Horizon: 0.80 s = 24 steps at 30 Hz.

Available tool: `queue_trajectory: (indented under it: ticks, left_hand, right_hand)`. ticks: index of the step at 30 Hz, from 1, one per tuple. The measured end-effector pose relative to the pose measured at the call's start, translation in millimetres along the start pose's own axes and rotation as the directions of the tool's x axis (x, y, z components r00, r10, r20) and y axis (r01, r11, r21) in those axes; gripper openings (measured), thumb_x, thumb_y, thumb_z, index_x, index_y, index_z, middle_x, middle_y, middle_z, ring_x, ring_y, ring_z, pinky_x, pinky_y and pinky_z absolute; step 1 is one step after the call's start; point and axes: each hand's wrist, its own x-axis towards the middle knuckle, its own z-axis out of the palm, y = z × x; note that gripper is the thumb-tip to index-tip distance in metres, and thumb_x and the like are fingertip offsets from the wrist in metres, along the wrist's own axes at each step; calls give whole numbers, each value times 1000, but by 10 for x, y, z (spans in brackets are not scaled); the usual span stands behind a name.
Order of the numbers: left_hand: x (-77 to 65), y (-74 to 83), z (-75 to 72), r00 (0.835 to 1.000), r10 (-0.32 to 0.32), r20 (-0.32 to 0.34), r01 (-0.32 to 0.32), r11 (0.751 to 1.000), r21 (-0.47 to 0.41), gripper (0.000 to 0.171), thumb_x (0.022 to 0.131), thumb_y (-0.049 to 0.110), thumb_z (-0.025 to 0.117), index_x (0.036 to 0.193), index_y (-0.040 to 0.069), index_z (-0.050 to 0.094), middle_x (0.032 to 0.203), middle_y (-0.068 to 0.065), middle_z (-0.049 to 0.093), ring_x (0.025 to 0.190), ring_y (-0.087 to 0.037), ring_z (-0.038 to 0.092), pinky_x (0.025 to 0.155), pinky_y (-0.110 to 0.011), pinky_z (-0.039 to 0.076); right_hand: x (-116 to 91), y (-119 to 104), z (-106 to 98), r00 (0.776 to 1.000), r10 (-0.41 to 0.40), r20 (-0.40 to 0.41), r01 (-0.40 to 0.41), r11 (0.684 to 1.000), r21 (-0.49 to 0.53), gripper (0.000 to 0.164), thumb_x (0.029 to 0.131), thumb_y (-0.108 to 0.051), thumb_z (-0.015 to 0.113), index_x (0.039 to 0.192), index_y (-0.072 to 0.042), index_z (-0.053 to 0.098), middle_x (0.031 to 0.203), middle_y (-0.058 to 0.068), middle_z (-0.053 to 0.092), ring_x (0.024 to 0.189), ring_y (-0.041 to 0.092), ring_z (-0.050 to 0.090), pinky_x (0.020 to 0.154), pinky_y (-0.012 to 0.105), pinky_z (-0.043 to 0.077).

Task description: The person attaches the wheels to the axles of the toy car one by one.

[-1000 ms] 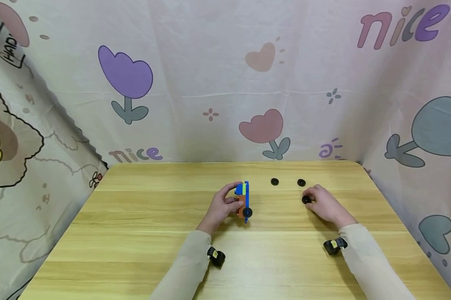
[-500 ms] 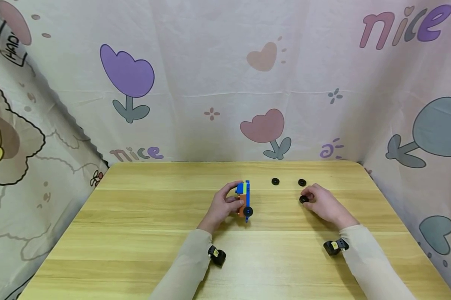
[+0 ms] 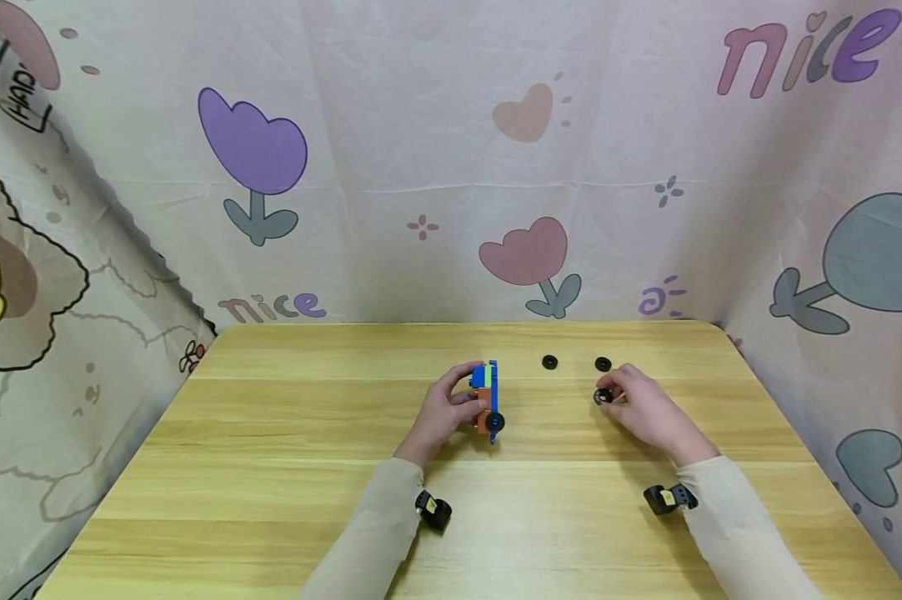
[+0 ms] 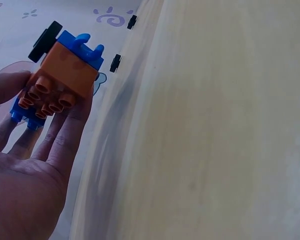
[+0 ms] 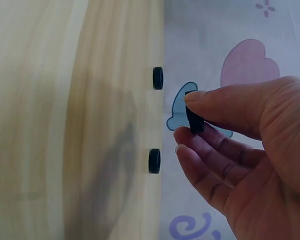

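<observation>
My left hand (image 3: 442,412) grips a small toy car (image 3: 484,400) built of orange, blue and lime bricks. One black wheel (image 3: 495,422) is fitted on the car's near end, facing right. In the left wrist view the car's orange brick (image 4: 67,70) shows its studs, and a blue part with two hooks sits on its end. Above the table to the right, my right hand (image 3: 649,412) pinches a loose black wheel (image 3: 603,397). Thumb and fingers hold that wheel by its rim in the right wrist view.
Two more black wheels lie flat near the table's back edge, the left wheel (image 3: 550,362) and the right wheel (image 3: 603,364). A printed cloth (image 3: 376,250) hangs behind the wooden table (image 3: 286,417). A small black camera is strapped to each wrist.
My right hand has shifted slightly left, and the wheel in its fingers has tilted, now showing a paler glint. The left hand and the toy car stay almost where they were.
</observation>
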Motion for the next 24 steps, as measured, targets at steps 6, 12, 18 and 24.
queue_trajectory:
  ticks: [6,12,18,24]
  left_hand:
    - [-1,6,-8,1000,-10,-13,10,1000,16,59,92,-2,66,145,17,48,148,-13,40,105,-29,63,78,-39,57]
    - [5,4,6,1000,-7,3,7,1000,20,60,92,-3,65,147,14,46,151,-12,36,107,-30,62,81,-40,56]
    - [2,36,38,1000,4,16,-4,1000,27,60,92,-5,64,146,11,45,152,-12,35,106,-29,63,80,-38,56]
    - [0,0,47,1000,-12,10,12,1000,19,59,92,-5,64,145,14,46,149,-15,38,105,-28,63,79,-38,56]
  right_hand:
    - [14,-45,6,999,-37,-3,37,999,6,29,83,1,73,110,4,64,100,9,59,90,28,61,80,47,52]
    - [16,-94,1,998,-69,-13,69,998,-1,27,84,1,73,109,2,64,102,7,59,91,26,61,79,45,52]
    - [49,-171,0,996,-85,3,85,996,-7,28,85,-1,73,112,1,65,103,5,59,93,26,61,81,46,52]
    - [19,-229,26,994,-109,-7,109,994,-14,28,84,0,74,111,1,65,102,3,59,94,25,61,83,46,52]
